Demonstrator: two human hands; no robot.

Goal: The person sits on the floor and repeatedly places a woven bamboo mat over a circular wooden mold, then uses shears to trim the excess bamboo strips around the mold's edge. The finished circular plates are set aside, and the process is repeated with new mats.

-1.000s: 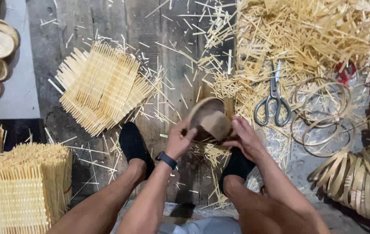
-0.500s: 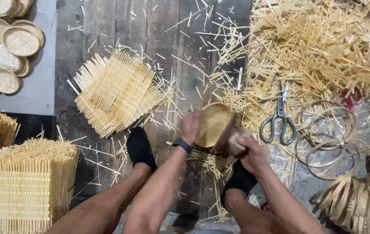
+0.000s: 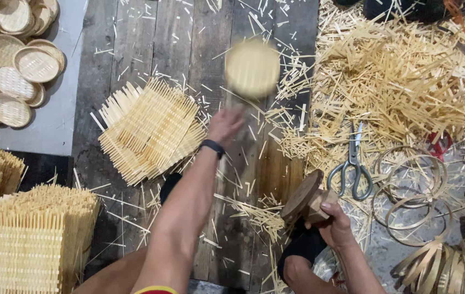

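Observation:
My left hand is stretched out over the dark wooden floor, blurred, with its fingers loose and nothing in them. A small round woven bamboo tray is in the air just beyond it, blurred and apart from the fingers. A black watch sits on that wrist. My right hand is low near my right foot and grips a round wooden mould block, tilted on its edge. A stack of square woven bamboo mats lies to the left of my left arm.
Finished round trays are heaped at the top left on a grey sheet. More woven mat stacks stand at the bottom left. Scissors, bamboo rings, coiled bands and a big pile of bamboo slivers fill the right.
Both hands held the tray on the mould near my feet. Now the tray is off the mould and in the air ahead; my left arm has swung forward and the right keeps the mould.

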